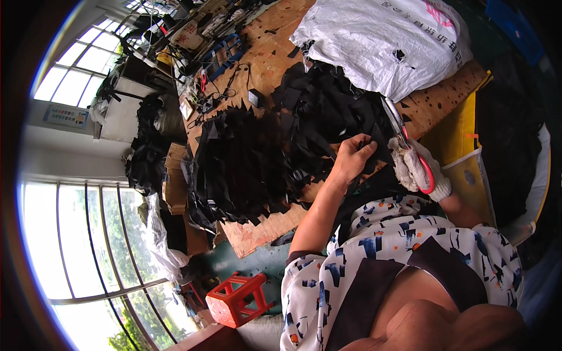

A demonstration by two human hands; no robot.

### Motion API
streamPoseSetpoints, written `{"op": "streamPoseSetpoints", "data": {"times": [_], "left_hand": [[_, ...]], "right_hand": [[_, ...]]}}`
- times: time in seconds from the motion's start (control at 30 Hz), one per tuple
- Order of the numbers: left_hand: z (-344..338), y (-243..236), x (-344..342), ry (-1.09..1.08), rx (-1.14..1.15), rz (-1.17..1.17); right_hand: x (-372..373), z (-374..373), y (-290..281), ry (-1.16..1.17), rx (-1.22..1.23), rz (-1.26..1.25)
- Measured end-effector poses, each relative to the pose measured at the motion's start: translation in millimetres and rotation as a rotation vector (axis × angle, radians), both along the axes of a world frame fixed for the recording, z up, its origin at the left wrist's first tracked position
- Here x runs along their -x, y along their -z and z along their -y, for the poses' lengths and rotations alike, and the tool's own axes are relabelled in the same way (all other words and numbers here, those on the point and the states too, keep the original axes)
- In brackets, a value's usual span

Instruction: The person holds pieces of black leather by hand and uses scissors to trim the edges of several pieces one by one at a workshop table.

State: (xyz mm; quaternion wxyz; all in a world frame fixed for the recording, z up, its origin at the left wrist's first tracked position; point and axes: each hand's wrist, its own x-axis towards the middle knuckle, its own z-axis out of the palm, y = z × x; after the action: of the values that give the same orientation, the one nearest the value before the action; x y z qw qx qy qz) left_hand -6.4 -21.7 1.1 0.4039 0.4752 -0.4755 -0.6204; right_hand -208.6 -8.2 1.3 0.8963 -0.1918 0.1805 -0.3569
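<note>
My bare left hand (352,157) is closed, its thumb and fingers pinching a piece of black cloth (379,146). My right hand (418,168), in a white knitted glove, is wrapped round scissors with red handles (396,119). Their blades point away from me, toward the white sack, and look parted. The scissors are just right of the cloth. Beyond my left hand a heap of black cloth pieces (331,96) spreads over the wooden table (266,44). Another heap of black cloth strips (237,164) covers the table's left part.
A large white woven sack (380,44) lies on the far right of the table. A black box with a cord (255,97) and a blue plastic basket (224,54) are farther off. A red plastic stool (237,299) stands on the floor, lower left. A yellow-sided container (459,137) stands at right.
</note>
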Motion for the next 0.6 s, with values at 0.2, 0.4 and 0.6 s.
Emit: {"op": "streamPoseSetpoints", "data": {"times": [0.2, 0.4, 0.6], "left_hand": [[-1.2, 12.4, 20.7, -0.100, 0.284, 0.268], [3.6, 4.2, 22.4, -0.139, 0.261, 0.263], [4.1, -88.6, -56.2, -0.530, 0.435, -0.352]], "right_hand": [[-8.5, -9.1, -1.2, 0.251, 0.608, -0.967], [-19.8, -11.3, -7.6, 0.194, 0.940, -1.341], [-12.2, -8.2, 20.9, 0.365, 0.887, -0.981]]}}
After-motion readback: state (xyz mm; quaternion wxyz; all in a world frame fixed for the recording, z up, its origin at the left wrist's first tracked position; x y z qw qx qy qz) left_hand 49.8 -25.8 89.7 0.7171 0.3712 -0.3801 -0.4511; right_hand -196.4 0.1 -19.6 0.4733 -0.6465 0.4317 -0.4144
